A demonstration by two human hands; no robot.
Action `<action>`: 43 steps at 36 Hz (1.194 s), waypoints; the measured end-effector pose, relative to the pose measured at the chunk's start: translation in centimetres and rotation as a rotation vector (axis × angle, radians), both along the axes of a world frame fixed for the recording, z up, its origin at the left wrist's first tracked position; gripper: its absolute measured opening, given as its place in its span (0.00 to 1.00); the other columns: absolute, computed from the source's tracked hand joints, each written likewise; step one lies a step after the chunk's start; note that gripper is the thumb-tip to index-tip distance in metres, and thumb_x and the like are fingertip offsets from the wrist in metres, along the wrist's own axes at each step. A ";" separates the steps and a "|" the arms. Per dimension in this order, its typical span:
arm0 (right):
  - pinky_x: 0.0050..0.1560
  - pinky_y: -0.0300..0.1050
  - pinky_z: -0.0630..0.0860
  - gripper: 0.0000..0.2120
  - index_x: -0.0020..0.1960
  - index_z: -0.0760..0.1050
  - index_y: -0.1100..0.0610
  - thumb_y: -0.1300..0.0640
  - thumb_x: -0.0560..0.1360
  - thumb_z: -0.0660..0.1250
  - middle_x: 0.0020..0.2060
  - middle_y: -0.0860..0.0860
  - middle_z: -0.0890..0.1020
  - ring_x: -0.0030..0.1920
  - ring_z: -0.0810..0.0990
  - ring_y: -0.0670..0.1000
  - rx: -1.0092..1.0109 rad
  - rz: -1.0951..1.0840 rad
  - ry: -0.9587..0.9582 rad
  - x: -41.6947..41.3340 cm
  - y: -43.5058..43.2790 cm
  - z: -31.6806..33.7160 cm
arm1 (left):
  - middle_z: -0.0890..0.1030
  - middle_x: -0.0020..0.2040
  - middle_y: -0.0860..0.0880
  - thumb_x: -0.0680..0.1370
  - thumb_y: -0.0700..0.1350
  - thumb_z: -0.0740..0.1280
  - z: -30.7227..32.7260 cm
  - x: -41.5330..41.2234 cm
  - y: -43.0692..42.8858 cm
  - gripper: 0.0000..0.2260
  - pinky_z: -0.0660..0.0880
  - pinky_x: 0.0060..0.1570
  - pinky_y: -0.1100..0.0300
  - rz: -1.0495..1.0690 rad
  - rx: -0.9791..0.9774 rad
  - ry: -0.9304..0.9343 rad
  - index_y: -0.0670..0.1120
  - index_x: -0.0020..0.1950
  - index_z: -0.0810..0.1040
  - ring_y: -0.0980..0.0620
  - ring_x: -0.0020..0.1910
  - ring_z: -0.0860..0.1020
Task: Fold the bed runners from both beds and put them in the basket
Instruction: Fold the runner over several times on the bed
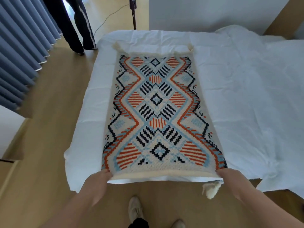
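A cream bed runner with an orange, light-blue and navy geometric pattern lies flat on the white bed, stretching away from me. My left hand grips its near left corner at the bed's edge. My right hand grips the near right corner. A cream tassel hangs off the near edge beside my right hand, and more tassels show at the far end. No basket is in view.
Another person's legs stand on the wooden floor at the far left of the bed. Blue curtains hang along the left. A pole stand with a cable is beyond the bed. My shoes are below.
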State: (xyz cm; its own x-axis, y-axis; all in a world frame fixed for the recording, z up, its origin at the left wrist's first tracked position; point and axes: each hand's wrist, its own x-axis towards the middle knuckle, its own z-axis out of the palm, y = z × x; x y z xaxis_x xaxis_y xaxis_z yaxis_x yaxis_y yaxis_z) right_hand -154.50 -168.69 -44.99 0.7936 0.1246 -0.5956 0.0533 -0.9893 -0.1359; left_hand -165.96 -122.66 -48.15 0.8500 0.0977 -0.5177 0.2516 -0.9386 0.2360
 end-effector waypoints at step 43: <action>0.42 0.44 0.72 0.05 0.42 0.69 0.55 0.63 0.72 0.60 0.41 0.52 0.75 0.43 0.78 0.54 -0.258 0.281 -0.265 11.5 -0.2 4.1 | 0.75 0.49 0.47 0.73 0.33 0.60 4.5 10.7 0.2 0.11 0.72 0.46 0.53 0.085 0.049 -0.271 0.45 0.50 0.77 0.46 0.46 0.74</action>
State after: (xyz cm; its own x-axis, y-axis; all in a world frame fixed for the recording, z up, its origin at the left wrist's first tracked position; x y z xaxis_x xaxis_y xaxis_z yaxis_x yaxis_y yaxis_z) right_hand -143.01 -168.87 -40.85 0.8791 0.2310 -0.4170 0.3240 -0.9311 0.1674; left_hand -155.25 -122.45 -43.67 0.9446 0.1933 -0.2653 0.2632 -0.9289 0.2604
